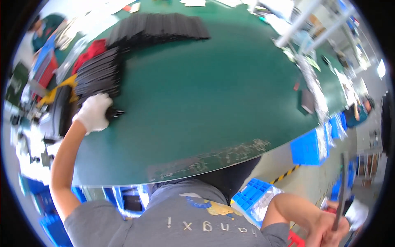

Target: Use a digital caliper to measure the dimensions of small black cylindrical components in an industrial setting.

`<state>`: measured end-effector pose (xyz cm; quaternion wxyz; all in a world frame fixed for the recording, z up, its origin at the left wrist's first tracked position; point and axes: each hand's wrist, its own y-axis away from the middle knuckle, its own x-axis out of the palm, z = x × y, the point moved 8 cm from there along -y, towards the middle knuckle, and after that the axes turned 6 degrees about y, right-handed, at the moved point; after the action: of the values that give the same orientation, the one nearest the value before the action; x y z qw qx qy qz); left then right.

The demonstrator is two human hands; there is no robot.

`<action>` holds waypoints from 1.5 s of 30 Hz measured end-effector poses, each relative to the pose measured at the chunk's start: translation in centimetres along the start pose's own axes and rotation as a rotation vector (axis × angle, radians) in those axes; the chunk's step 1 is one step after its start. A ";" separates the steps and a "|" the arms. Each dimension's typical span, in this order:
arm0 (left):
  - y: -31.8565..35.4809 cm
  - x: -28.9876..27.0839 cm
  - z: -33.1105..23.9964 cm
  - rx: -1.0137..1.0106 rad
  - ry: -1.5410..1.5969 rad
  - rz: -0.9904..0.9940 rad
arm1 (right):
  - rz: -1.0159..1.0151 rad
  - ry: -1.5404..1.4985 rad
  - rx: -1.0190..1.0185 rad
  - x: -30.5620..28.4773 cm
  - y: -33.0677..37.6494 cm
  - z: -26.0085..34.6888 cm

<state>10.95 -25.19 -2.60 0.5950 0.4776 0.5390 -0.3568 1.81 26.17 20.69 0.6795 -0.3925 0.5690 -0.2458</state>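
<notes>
My left hand (94,113), in a white glove, is at the left side of the green table, its fingers curled. A small black object (117,113) with shiny ends pokes out beside it; most of it is hidden by the hand. Just beyond the glove lies a stack of thin black pieces (98,74), fanned along the table. Out at the lower right, away from the table, my bare right hand (327,230) is raised and closed around a long, thin, dark flat strip (342,191) that points upward.
The green table (197,90) curves in front of me, with another black row (158,29) at its far side. Red cloth (92,50) lies by the stack. A dark block (307,101) sits near the right edge. Blue bins (306,148) stand right of the table. Other people work farther off.
</notes>
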 end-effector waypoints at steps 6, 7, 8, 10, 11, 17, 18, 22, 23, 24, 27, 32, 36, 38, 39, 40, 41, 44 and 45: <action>-1.7 0.5 -0.6 0.056 0.012 0.161 | -0.863 -0.333 0.506 2.3 11.0 -9.9; -1.5 0.2 -0.4 0.037 0.008 0.163 | -0.828 -0.299 0.652 3.1 13.0 -10.9; -1.8 0.4 -0.4 0.029 0.014 0.190 | -0.762 -0.321 0.795 4.1 14.5 -11.6; -1.7 0.3 -0.5 0.031 -0.001 0.207 | -0.764 -0.251 1.115 5.8 19.7 -12.5; -1.8 0.3 -0.7 0.072 0.068 0.132 | -0.839 -0.121 1.288 5.8 22.7 -12.1; -1.1 1.2 1.5 -0.018 0.256 -0.293 | -0.633 0.236 1.630 9.2 32.9 -10.4; -1.3 1.1 1.4 -0.028 0.280 -0.375 | -0.517 0.220 1.672 10.1 34.1 -10.3; -3.1 -0.2 -1.9 0.118 0.280 -0.445 | -0.537 0.611 1.806 12.4 37.9 -6.8; -3.2 -0.9 -2.5 0.148 0.322 -0.498 | -0.521 0.615 1.891 13.9 38.1 -5.9; -3.1 -1.8 -3.1 0.173 0.364 -0.551 | -0.427 0.611 1.932 16.0 39.6 -5.5; -5.1 -3.1 -5.7 0.133 0.760 -0.614 | -0.158 0.664 1.882 20.4 39.6 -4.3; -9.2 -5.9 -16.8 0.223 1.755 -0.614 | -0.009 0.698 1.833 20.2 39.9 -4.1; -11.8 -6.0 -23.3 0.455 1.969 -0.756 | -0.049 0.676 1.855 20.3 39.8 -4.2; -12.2 -6.1 -26.0 0.440 1.982 -0.663 | -0.039 0.663 1.850 20.4 39.7 -4.0; -13.3 -5.6 -26.7 0.389 1.845 -0.589 | -0.083 0.667 1.852 20.1 39.5 -4.0; -13.4 -6.3 -27.9 0.355 1.822 -0.512 | -0.130 0.671 1.863 19.7 39.4 -3.7; -13.4 -7.1 -29.0 0.448 1.901 -0.461 | -0.112 0.700 1.849 19.6 39.1 -3.6; -14.0 -7.3 -30.0 0.488 1.855 -0.293 | -0.142 0.653 1.867 19.6 39.5 -3.5; -14.1 -6.8 -29.9 0.445 1.823 -0.227 | -0.132 0.648 1.865 19.6 39.5 -3.7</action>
<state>-12.39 -1.36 2.60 -0.1984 0.6198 0.7593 0.0037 -1.65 32.45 -22.98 0.5127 0.3553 0.2830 -0.7286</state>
